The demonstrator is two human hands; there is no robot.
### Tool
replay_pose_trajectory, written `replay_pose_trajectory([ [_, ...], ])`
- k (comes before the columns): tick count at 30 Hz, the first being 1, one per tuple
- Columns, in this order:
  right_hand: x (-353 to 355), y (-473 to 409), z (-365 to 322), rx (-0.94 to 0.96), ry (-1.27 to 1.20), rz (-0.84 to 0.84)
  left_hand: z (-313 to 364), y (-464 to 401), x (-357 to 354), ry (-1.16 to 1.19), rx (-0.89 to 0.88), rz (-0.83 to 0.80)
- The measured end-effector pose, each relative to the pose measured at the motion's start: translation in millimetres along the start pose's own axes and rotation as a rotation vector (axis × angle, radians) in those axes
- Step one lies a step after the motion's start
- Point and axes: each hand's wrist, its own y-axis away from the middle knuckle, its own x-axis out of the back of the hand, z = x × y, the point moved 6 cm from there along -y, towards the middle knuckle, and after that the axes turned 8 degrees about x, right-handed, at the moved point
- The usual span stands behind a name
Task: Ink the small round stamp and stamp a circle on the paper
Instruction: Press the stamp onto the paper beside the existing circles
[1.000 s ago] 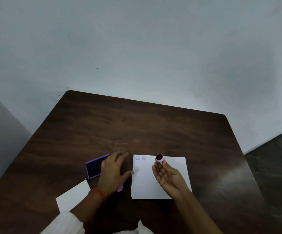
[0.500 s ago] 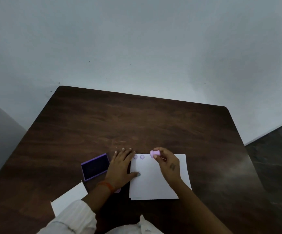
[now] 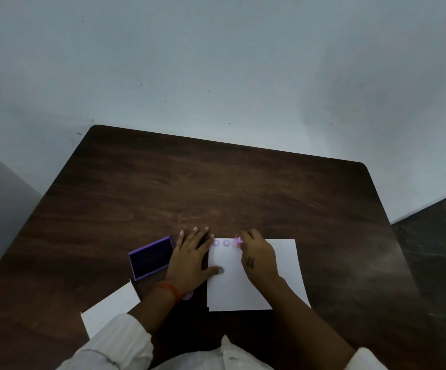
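A white sheet of paper (image 3: 283, 265) lies on the dark wooden table (image 3: 216, 188). Two faint purple circles (image 3: 221, 243) sit along its top left edge. My right hand (image 3: 259, 256) is shut on the small pink round stamp (image 3: 238, 241) and holds it face down on the paper, just right of the two circles. My left hand (image 3: 192, 256) lies flat with fingers spread on the paper's left edge, thumb on the sheet. The open purple ink pad (image 3: 149, 259) is just left of that hand.
A second white sheet (image 3: 108, 311) lies at the near left. A small pink object (image 3: 187, 297) peeks out beside my left wrist. The table's far edge meets a pale wall; dark floor shows at the right.
My right hand turned over from palm-up with the stamp face showing, and brought the stamp down onto the paper beside the circles. My left hand slid from the ink pad onto the paper's edge.
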Motion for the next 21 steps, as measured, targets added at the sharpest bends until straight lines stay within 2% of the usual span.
replay_pose_trajectory([
  [11,-3,-8,-8,0.078,0.192,-0.131,1,1,2,-0.004,0.009,-0.015],
  [21,-3,-12,-6,0.119,0.223,-0.172,1,2,2,0.040,0.003,0.009],
])
